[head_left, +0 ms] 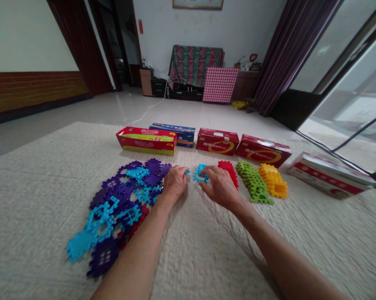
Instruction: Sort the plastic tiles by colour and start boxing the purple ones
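Head view. Blue piece (196, 173), a toothed plate, lies flat on the mat (191, 254) and serves as landmark. Right hand (219, 186): immediately right of it, thumb and fingers apart, fingertips over its edge; whether they touch it cannot be told. Left hand (176, 182): just left of it, thumb and fingers together, clamped on a second piece (187, 171), of which only a small blue edge shows. Farther left of the landmark spreads a pile (121, 192) of purple, blue and some red plates. To its right, in order, lie overlapping rows: red row (228, 167), partly behind the right hand, green row (249, 178) and yellow row (270, 178). Beyond it stand a striped box (147, 141), a blue box (186, 137) and two red boxes (217, 141); far right, a white box (330, 174).
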Tool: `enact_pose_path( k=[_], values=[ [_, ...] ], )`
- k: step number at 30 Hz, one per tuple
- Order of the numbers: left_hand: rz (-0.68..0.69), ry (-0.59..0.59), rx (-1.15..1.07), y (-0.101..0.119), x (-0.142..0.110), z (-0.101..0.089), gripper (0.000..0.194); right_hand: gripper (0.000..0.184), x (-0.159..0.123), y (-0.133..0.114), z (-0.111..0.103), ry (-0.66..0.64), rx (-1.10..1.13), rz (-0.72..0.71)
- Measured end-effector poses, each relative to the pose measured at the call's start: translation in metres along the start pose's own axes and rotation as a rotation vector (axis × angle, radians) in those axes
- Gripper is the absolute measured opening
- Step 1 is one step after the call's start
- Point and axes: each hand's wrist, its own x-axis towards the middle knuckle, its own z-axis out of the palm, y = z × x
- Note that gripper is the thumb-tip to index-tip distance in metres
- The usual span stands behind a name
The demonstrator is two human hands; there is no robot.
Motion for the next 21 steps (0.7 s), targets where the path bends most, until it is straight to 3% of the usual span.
enact_pose_path(
  k=[7, 14, 21],
  values=[
    [0.012, 0.006, -0.014, 0.000, 0.000, -0.001, 0.039, 0.029, 0.033, 0.032, -0.002, -0.062, -0.174, 0.025],
    [0.002, 0.011, -0.021, 0.000, 0.002, 0.001, 0.039, 0.044, 0.033, 0.034, 0.002, -0.096, -0.203, 0.013],
    [0.016, 0.007, 0.002, 0.000, 0.001, 0.000, 0.039, 0.063, 0.054, 0.036, 0.005, -0.317, -0.245, 0.011]
  ],
)
